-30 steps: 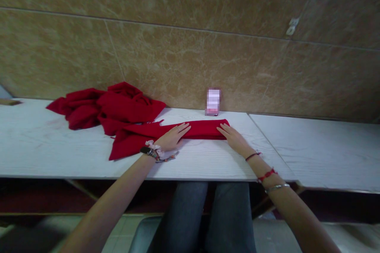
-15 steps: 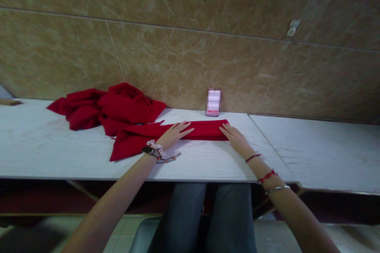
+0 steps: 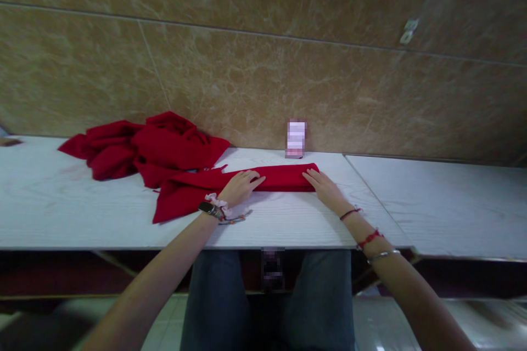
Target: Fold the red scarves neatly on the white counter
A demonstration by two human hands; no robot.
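Observation:
A red cloth (image 3: 284, 176), folded into a long narrow strip, lies across the white table (image 3: 288, 225) in front of me. My left hand (image 3: 241, 187) rests flat on the strip's middle, fingers stretched out and pointing right. My right hand (image 3: 323, 186) lies flat at the strip's right end, fingers out, touching its near edge. The strip's unfolded left part (image 3: 181, 200) spreads out beyond my left wrist.
A heap of crumpled red cloths (image 3: 144, 145) sits at the back left against the marble wall. A small blurred box (image 3: 296, 139) stands upright by the wall behind the strip. A second white table (image 3: 444, 203) adjoins on the right. My knees show under the table edge.
Both hands stay on the red strip, almost unmoved. My left fingers have drawn back slightly. The view has shifted a little and my legs have spread apart.

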